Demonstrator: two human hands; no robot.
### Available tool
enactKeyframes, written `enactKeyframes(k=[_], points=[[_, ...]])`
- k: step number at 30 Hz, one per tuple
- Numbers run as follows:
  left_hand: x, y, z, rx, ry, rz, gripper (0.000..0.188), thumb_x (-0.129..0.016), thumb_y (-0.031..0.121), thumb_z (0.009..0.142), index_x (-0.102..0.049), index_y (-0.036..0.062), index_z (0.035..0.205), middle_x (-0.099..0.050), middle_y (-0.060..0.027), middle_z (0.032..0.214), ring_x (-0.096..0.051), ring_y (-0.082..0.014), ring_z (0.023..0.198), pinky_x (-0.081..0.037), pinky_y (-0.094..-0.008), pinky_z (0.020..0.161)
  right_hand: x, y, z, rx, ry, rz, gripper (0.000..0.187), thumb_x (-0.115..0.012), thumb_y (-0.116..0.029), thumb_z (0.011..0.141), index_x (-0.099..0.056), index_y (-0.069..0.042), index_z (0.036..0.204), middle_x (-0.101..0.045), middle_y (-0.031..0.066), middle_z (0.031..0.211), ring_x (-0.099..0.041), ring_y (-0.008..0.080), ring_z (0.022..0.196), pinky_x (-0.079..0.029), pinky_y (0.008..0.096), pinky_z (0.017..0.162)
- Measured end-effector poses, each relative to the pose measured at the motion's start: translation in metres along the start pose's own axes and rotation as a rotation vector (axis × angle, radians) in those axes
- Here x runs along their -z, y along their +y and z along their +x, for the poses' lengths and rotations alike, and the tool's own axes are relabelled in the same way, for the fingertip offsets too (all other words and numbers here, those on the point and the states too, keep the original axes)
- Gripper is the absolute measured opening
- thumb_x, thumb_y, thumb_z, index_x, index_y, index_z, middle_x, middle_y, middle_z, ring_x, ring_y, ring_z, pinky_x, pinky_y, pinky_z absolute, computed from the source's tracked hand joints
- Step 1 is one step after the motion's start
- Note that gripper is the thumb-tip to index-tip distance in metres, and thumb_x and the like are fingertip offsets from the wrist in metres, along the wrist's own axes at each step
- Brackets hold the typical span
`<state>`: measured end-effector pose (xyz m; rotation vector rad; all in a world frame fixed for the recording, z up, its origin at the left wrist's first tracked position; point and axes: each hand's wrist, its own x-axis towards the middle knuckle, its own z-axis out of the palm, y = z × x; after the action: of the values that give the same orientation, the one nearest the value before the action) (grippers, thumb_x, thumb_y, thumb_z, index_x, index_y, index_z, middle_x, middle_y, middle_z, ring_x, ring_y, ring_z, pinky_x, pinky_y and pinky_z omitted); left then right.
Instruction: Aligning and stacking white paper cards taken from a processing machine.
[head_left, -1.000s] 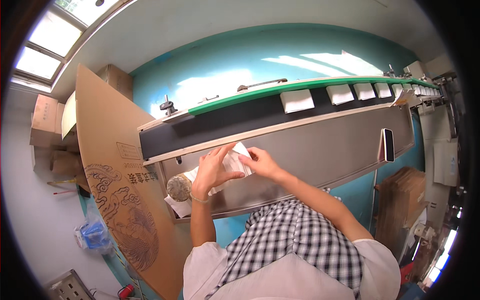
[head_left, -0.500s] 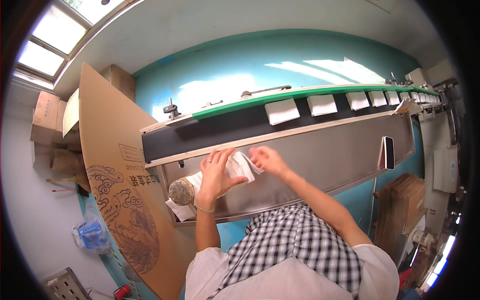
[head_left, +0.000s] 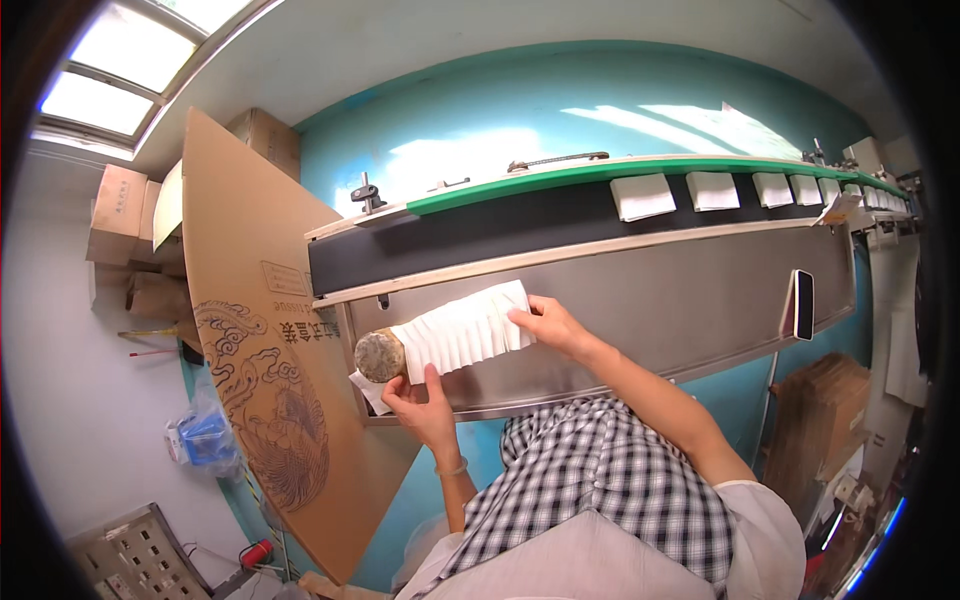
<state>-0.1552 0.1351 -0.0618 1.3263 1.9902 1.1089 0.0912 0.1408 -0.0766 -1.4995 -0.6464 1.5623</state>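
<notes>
A long row of folded white tissues (head_left: 465, 328) lies packed on edge on the metal tray, fanning slightly toward its right end. Against its left end sits a round, mottled grey-brown block (head_left: 380, 355). My right hand (head_left: 548, 325) pinches the tissues at the right end between thumb and fingers. My left hand (head_left: 425, 408) is at the near side by the block, thumb and fingers apart; its fingertips touch the block's lower edge and the thumb rests near the tissues. A loose white sheet (head_left: 370, 392) shows partly under the block.
Beyond the metal tray (head_left: 650, 300) runs a black belt (head_left: 470, 238) with a green rail (head_left: 520, 190), carrying spaced folded tissues (head_left: 643, 197). A phone (head_left: 803, 305) stands at the tray's right. A large cardboard sheet (head_left: 250, 280) stands at left; stacked cardboard (head_left: 815, 410) is at right.
My left hand has come off the tissues' top to the near side by the block. My right hand has closed on the right end. Tissues on the belt have shifted right.
</notes>
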Motion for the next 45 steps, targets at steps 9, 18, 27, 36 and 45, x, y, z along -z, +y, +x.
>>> enactKeyframes(k=[9, 18, 27, 36, 45], points=[[-0.048, 0.063, -0.011, -0.420, -0.304, 0.201, 0.102, -0.084, 0.058, 0.077, -0.038, 0.0091, 0.153, -0.041, -0.0328, 0.151, -0.045, -0.0472, 0.136, -0.038, -0.0599, 0.106, 0.018, -0.019, -0.015, 0.419, 0.255, -0.680, 0.028, -0.063, -0.021, 0.089, -0.061, 0.001, 0.106, -0.066, 0.0286, 0.105, -0.063, 0.0482, 0.103, -0.052, 0.0513, 0.090], [-0.077, 0.094, -0.018, -0.379, -0.482, 0.615, 0.108, -0.081, 0.070, 0.070, -0.038, 0.0236, 0.158, -0.010, -0.0376, 0.162, -0.024, -0.0562, 0.145, -0.023, -0.0715, 0.110, 0.107, 0.003, 0.023, 0.235, 0.303, -0.031, 0.030, -0.071, -0.022, 0.093, -0.069, 0.005, 0.107, -0.075, 0.0135, 0.097, -0.072, 0.0227, 0.081, -0.058, 0.0363, 0.072], [-0.095, 0.114, -0.032, -0.380, -0.517, 0.353, 0.100, -0.076, 0.065, 0.081, -0.036, 0.0189, 0.159, -0.019, -0.0368, 0.161, -0.031, -0.0558, 0.144, -0.029, -0.0650, 0.110, 0.075, 0.003, -0.025, 0.332, 0.402, -0.636, 0.057, -0.066, -0.053, 0.097, -0.061, 0.003, 0.103, -0.068, 0.0171, 0.088, -0.067, 0.0252, 0.079, -0.055, 0.0371, 0.072], [-0.097, 0.122, -0.043, -0.441, -0.542, 0.524, 0.120, -0.085, 0.070, 0.066, -0.030, 0.0225, 0.162, -0.011, -0.0363, 0.164, -0.016, -0.0523, 0.152, -0.022, -0.0710, 0.112, 0.082, -0.001, -0.031, -0.005, 0.025, 0.189, 0.044, -0.070, -0.039, 0.098, -0.070, 0.001, 0.117, -0.070, 0.0030, 0.098, -0.058, 0.0089, 0.080, -0.051, 0.0275, 0.066], [-0.096, 0.120, -0.037, -0.411, -0.594, 0.502, 0.117, -0.085, 0.067, 0.068, -0.031, 0.0234, 0.162, -0.005, -0.0354, 0.166, -0.009, -0.0503, 0.154, -0.019, -0.0740, 0.112, 0.114, -0.016, -0.019, -0.048, -0.034, -0.325, 0.048, -0.070, -0.051, 0.096, -0.066, -0.004, 0.088, -0.061, 0.0009, 0.076, -0.054, 0.0099, 0.066, -0.046, 0.0300, 0.057]])
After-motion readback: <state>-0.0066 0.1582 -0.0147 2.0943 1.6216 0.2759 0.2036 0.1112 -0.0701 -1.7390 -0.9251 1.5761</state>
